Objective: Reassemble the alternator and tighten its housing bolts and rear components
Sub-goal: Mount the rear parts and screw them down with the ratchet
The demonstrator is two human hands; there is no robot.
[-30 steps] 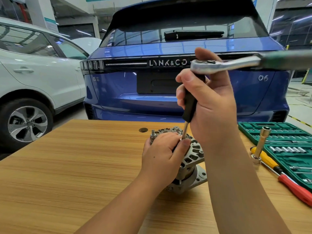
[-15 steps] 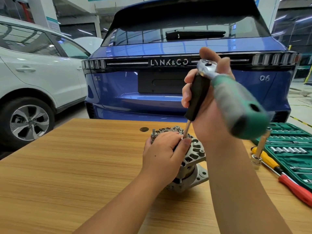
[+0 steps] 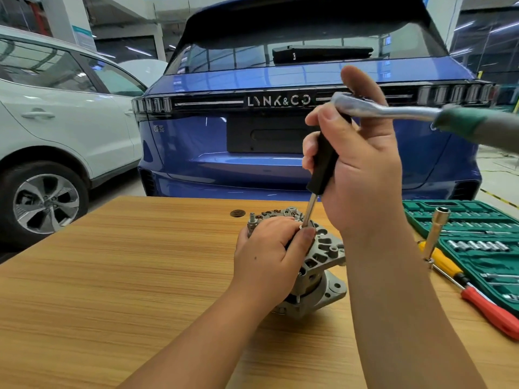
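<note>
We steady the alternator, mid-table, our left hand gripping its top. Our right hand is wrapped around the driver, ratchet on top. The housing looks joined; we judge rear tightening still underway.

— Where's the left hand?
— Low, draped over the top of the alternator, fingers curled onto it, forearm running in from below.
— And the right hand?
— Raised above the alternator, wrist upright, fingers wrapped round a black driver handle; the thumb seems to rest by the ratchet head.
</note>
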